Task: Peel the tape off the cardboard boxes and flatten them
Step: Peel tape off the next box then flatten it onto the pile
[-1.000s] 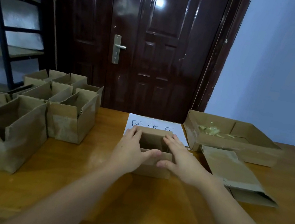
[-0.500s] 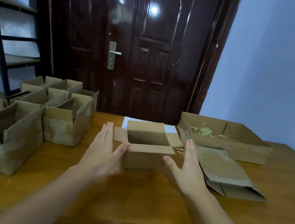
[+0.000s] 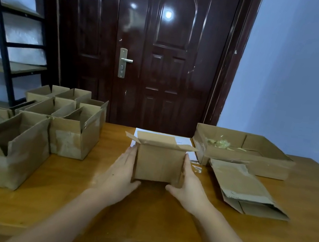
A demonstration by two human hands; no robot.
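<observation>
At table centre, just in front of a white printed paper sheet (image 3: pixel 189 145): one small brown cardboard box (image 3: pixel 158 162), now tipped with a plain panel facing the person and its flaps (image 3: pixel 156 139) sprung open at the far end, where half a second ago it sat mouth-up and untouched; the left hand (image 3: pixel 121 173) and right hand (image 3: pixel 190 183) press it between flat, straight fingers, thumbs beneath. To the left, a cluster of open taped brown cartons (image 3: pixel 31 130); to the right, a shallow cardboard tray holding crumpled tape (image 3: pixel 244 155) and one flattened box (image 3: pixel 244 188). Judged ready for collapsing, if no tape remains.
</observation>
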